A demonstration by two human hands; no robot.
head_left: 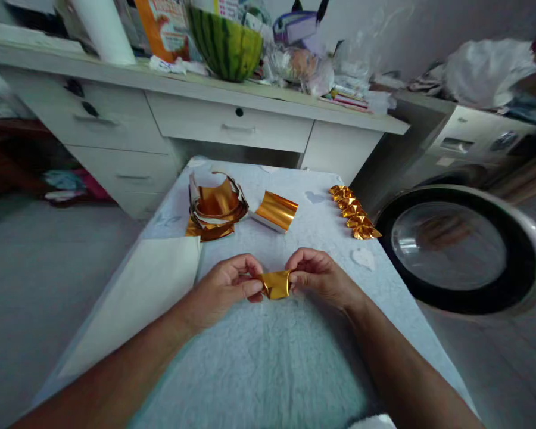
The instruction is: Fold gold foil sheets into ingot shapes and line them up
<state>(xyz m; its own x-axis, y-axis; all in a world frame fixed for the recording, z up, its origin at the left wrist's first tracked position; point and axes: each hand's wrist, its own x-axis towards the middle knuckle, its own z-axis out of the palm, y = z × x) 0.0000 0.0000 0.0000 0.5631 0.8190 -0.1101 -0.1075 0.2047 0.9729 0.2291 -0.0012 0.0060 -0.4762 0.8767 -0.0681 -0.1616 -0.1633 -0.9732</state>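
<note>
A small piece of gold foil (pixel 277 285) is held between my two hands above the cloth-covered table. My left hand (pixel 232 281) pinches its left end, which looks gathered. On the other side, my right hand (pixel 317 275) grips the right end between thumb and fingers. Beyond them lies a curled gold sheet (pixel 277 210) with a pale underside. A stack of curved gold sheets (pixel 217 205) sits at the far left of the table. Several folded gold pieces (pixel 354 213) form a row near the right edge.
A pale sheet (pixel 138 304) covers the table's left side. Behind the table (pixel 268 369) is a white counter (pixel 277 98) with drawers, bearing a cut watermelon (pixel 227 47), a paper roll (pixel 105 30) and plastic bags. At the right stands a washing machine (pixel 455 149), its round door open.
</note>
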